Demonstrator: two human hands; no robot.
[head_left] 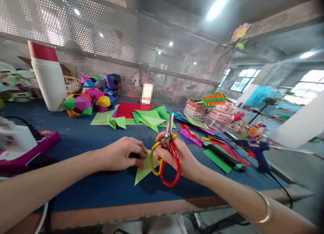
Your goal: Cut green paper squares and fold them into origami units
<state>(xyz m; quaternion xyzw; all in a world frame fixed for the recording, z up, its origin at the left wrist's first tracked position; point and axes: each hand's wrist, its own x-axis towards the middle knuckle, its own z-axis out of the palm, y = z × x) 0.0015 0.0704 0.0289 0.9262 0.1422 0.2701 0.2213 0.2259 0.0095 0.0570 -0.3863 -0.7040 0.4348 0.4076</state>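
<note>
My right hand [181, 156] is closed around a pair of scissors [168, 149] with one red and one yellow handle, blades pointing up and away from me. Under the scissors a light green folded paper [143, 171] lies on the blue table, one sharp corner towards me. The fingers of my left hand [129, 153] are bent down onto the paper's left edge and press it to the table. Part of the paper is hidden behind my right hand and the scissors.
Green folded pieces [150, 118] and a red sheet [134, 109] lie beyond my hands. Coloured paper balls [78, 105] and stacked paper cups [49, 80] stand back left. To the right are a black-handled tool [225, 156], a plastic jar [220, 117] and a glue gun [257, 151]. A purple power strip [45, 143] sits left.
</note>
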